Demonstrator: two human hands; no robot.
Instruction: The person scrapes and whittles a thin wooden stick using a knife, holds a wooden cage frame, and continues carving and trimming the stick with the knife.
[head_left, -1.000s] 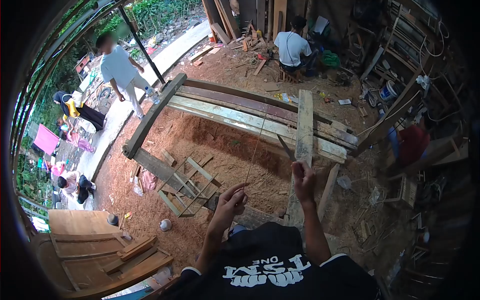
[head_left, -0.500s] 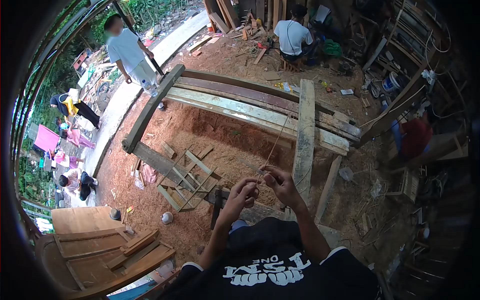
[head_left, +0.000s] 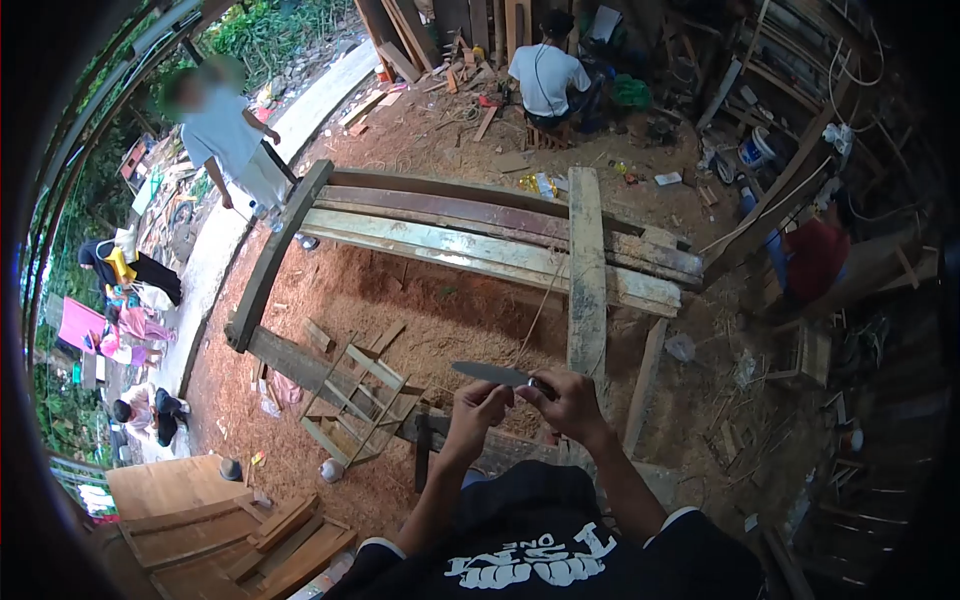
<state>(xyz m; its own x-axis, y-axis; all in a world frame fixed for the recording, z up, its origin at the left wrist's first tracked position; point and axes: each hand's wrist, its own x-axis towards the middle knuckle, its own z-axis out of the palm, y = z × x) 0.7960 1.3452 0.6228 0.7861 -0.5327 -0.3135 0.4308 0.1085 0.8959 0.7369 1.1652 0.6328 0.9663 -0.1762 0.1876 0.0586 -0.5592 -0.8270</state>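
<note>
My right hand (head_left: 572, 405) is closed around the handle of a knife (head_left: 488, 373), its grey blade pointing left above my left hand. My left hand (head_left: 478, 412) is closed in a pinch beside it, fingertips close to the right hand's. A thin tan strip (head_left: 538, 315) runs from the beams down behind the blade toward my pinched fingers; its lower end is hidden there. Beneath and left of my hands stands a small frame of thin wooden slats (head_left: 365, 395).
Long boards (head_left: 440, 240) lie across a beam frame ahead, with an upright-looking plank (head_left: 587, 270) crossing them. Wood shavings cover the ground. A person in a white shirt (head_left: 550, 80) sits at the back; another person (head_left: 225, 140) stands left. Wooden panels (head_left: 170, 490) lie lower left.
The knife blade now shows broadside, pointing left over my left hand; before, it was hard to make out. My hands have come closer together, and the whole view has shifted slightly.
</note>
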